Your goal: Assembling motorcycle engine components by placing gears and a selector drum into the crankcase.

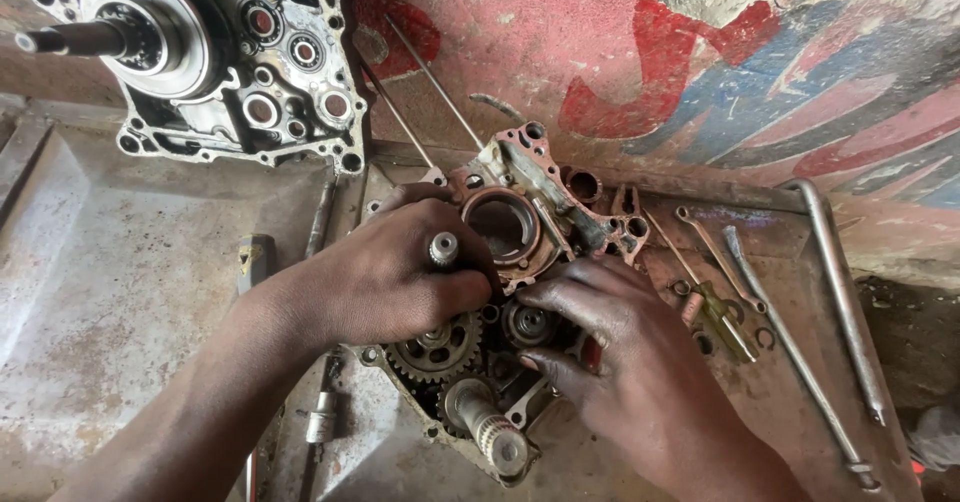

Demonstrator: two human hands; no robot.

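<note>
My left hand [385, 277] clamps a shaft [443, 250] mid-frame; my right hand [610, 347] pinches a small gear [528, 324] in the engine case [520, 212].

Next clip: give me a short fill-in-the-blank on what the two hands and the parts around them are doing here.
1. The left hand closes around a shaft that sticks ____ between its fingers.
2. The right hand rests its fingertips on a small ____ inside the engine case.
3. A second case half leans against the painted ____.
4. Long metal tools lie to the ____ of the right hand.

Missing words: up; gear; wall; right
</note>
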